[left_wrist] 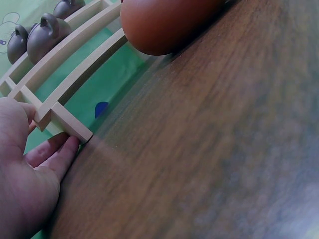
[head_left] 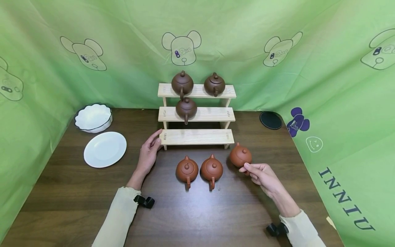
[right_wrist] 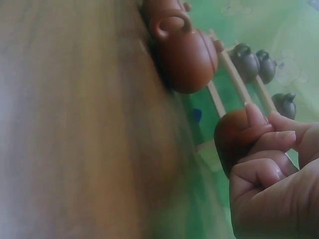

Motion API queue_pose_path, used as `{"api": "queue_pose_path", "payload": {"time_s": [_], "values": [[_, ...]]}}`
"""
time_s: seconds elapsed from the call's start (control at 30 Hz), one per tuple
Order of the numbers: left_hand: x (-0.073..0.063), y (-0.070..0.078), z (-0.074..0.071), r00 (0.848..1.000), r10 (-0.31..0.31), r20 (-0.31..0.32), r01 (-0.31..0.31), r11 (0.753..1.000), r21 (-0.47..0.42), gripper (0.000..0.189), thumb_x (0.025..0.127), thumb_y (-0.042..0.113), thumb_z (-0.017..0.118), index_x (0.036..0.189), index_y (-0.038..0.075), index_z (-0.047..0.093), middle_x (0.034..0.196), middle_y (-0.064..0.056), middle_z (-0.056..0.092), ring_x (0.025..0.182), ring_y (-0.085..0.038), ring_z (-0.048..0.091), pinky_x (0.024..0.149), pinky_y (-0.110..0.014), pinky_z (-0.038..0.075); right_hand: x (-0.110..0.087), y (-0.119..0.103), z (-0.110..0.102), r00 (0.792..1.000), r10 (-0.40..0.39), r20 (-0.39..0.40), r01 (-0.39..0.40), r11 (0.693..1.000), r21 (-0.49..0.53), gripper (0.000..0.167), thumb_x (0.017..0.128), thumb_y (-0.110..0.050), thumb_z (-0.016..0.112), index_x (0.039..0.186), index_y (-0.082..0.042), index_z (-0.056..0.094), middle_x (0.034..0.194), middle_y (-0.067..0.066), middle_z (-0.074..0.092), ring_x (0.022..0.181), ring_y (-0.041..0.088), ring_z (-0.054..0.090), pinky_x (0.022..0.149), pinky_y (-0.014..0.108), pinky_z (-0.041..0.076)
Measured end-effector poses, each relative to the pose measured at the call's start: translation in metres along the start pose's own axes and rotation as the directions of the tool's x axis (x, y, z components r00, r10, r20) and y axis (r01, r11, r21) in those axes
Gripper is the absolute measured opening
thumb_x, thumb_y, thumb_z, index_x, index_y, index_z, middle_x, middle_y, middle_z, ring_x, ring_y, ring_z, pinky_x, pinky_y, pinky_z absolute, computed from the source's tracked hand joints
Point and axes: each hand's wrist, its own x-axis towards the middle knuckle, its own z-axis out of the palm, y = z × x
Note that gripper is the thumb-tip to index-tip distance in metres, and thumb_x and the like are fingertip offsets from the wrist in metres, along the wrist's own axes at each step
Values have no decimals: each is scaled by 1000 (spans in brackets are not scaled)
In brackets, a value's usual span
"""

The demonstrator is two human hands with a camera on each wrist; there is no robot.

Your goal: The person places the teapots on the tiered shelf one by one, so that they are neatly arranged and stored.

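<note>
My right hand (head_left: 262, 175) pinches the handle of a reddish-brown clay teapot (head_left: 240, 155) in front of the stand's right end. In the right wrist view, thumb and fingers (right_wrist: 256, 115) meet at that handle, hiding part of it. My left hand (head_left: 148, 152) rests its fingers against the left end of a three-tier wooden stand (head_left: 197, 136). Seen from the left wrist, the fingertips (left_wrist: 70, 144) lie beside the stand's lowest leg. Two more reddish-brown teapots, left (head_left: 187, 169) and right (head_left: 212, 168), stand side by side in front, handles toward me.
Dark brown teapots sit on the top shelf, left (head_left: 182, 83) and right (head_left: 214, 84), and one (head_left: 186, 108) on the middle shelf. A white scalloped bowl (head_left: 94, 128) and white plate (head_left: 105, 150) lie left. Far right is a black round coaster (head_left: 271, 120). Green cloth surrounds the table.
</note>
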Motion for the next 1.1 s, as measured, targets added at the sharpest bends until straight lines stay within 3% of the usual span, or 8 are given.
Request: {"api": "queue_pose_path", "payload": {"time_s": [0.4,0.83,1.1], "values": [[1,1,1,999,-37,-19,36,999,-16,43,118,9,53,161,8,60,140,-30,68,114,-1,67,104,-19,58,11,-28,13,991,-128,-49,129,991,21,41,117,-14,58,91,-22,88,57,-8,29,54,21,10,52,41,1],[0,0,2,1000,-19,-24,18,999,-30,42,118,6,53,159,5,61,136,-31,69,112,0,68,102,-19,59,34,-46,37,977,-184,-105,190,981,44,34,114,-16,65,89,-18,88,52,-11,31,53,18,11,51,37,3],[0,1,2,999,-27,-16,27,999,-26,42,118,7,54,159,6,60,146,-30,66,116,0,68,104,-20,59,48,-57,53,956,-235,-176,245,969,38,31,111,-16,69,85,-16,86,49,-10,34,52,15,12,50,32,5]]}}
